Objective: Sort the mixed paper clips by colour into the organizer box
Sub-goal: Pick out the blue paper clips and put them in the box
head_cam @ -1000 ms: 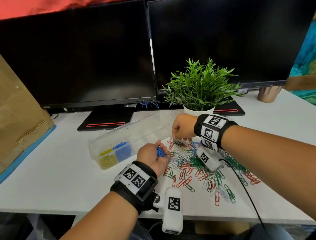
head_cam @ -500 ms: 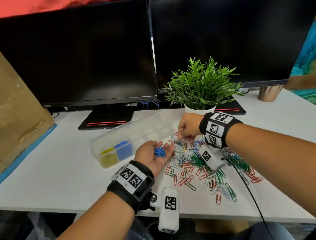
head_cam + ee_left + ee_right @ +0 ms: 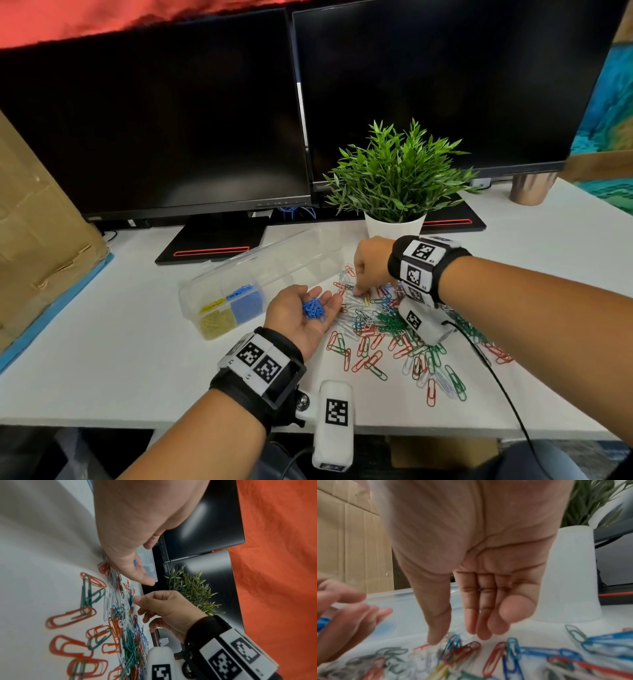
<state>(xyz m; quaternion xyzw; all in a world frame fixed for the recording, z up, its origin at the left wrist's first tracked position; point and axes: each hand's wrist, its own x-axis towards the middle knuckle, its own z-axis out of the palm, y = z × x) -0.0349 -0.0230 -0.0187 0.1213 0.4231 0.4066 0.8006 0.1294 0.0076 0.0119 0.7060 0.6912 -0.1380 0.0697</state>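
Reaching my right hand (image 3: 371, 265) down, thumb and fingers relaxed just above a small blue wire clip (image 3: 453, 641) directly below its fingertips, I keep my left hand (image 3: 301, 317) palm-up beside it, cradling loose blue paper clips (image 3: 313, 309).

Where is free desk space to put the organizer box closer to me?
Bare desk lies left of the left hand, between the organizer box and the near edge. Right of that hand, the mixed paper clips crowd the surface under the right hand.
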